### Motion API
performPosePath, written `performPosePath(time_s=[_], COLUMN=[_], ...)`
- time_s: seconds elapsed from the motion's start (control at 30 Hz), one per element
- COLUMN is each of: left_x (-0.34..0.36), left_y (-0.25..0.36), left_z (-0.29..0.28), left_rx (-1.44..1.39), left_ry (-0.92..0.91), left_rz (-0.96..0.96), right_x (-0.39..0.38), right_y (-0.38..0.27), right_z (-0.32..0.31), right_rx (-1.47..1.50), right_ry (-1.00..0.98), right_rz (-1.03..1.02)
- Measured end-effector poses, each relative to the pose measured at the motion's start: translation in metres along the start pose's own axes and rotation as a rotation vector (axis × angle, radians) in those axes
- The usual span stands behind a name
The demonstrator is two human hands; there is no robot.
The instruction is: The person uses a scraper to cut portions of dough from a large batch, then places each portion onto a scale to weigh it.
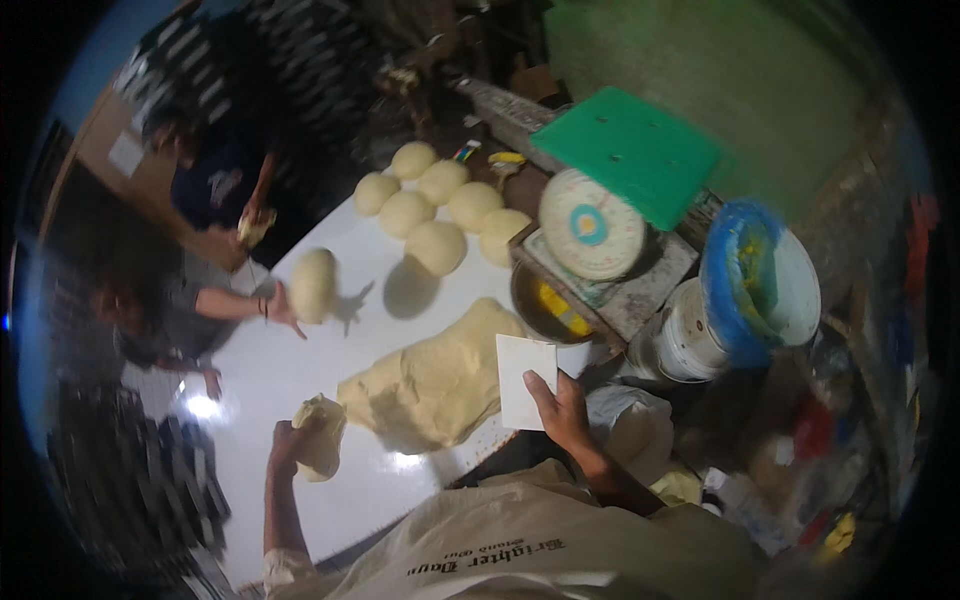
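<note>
My left hand [287, 443] is closed round a torn piece of dough [322, 438] at the left end of a large dough mass [435, 375], which lies on the white table [380, 500]. A flat white dough scraper [518, 365] is upright in my right hand [566, 412], thumb pressed on its face, at the right end of the mass. Several round dough balls [436, 248] sit together at the table's far side. Another dough ball [314, 286], slightly blurred, is beside a co-worker's spread hand [282, 310]; whether they touch, I cannot tell.
To the right stands a dial scale [590, 225] with a green platform [630, 150]. Below it is a bowl [530, 305] with something yellow inside. A white bucket [685, 340] and a blue-lined container [735, 265] stand farther right. Another person [215, 185] holds dough at the far left.
</note>
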State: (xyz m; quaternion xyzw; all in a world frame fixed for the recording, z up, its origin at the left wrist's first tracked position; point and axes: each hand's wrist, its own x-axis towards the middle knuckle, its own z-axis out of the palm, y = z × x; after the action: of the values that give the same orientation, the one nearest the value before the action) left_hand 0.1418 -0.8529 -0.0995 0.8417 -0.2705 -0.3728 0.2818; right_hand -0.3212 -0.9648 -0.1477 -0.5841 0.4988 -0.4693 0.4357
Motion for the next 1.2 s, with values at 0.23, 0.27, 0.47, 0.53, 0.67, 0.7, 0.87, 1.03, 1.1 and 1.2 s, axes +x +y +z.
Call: performPosePath(time_s=[0.23,0.27,0.47,0.53,0.67,0.7,0.87,1.03,1.1,1.2], left_x=[-0.103,-0.11,-0.167,-0.151,-0.125,-0.125,-0.112,-0.057,-0.062,0.013], left_y=[0.306,0.347,0.523,0.558,0.594,0.599,0.634,0.632,0.599,0.487], left_z=[0.058,0.08,0.194,0.245,0.321,0.326,0.331,0.268,0.25,0.251], left_rx=[0.344,0.328,0.419,0.581,1.073,1.064,0.942,0.449,0.149,-0.105], left_ry=[-0.14,-0.177,-0.393,-0.499,-0.55,-0.569,-0.409,-0.148,-0.007,-0.135], left_rz=[1.018,1.121,1.348,1.402,1.307,1.315,1.188,1.703,1.627,1.35], right_x=[0.018,0.017,0.006,0.0,-0.02,-0.026,-0.05,-0.036,-0.027,-0.019], right_y=[0.002,0.007,-0.024,-0.023,-0.005,-0.005,0.027,0.001,-0.01,-0.021], right_z=[-0.07,-0.078,-0.117,-0.131,-0.157,-0.162,-0.188,-0.181,-0.18,-0.176], right_rx=[0.105,0.06,0.183,0.193,0.15,0.15,0.027,0.104,0.105,0.025], right_ry=[0.155,0.183,0.3,0.34,0.443,0.507,0.676,0.686,0.66,0.659], right_rz=[-0.054,-0.077,-0.125,-0.137,-0.04,0.038,0.09,0.039,-0.01,0.008])
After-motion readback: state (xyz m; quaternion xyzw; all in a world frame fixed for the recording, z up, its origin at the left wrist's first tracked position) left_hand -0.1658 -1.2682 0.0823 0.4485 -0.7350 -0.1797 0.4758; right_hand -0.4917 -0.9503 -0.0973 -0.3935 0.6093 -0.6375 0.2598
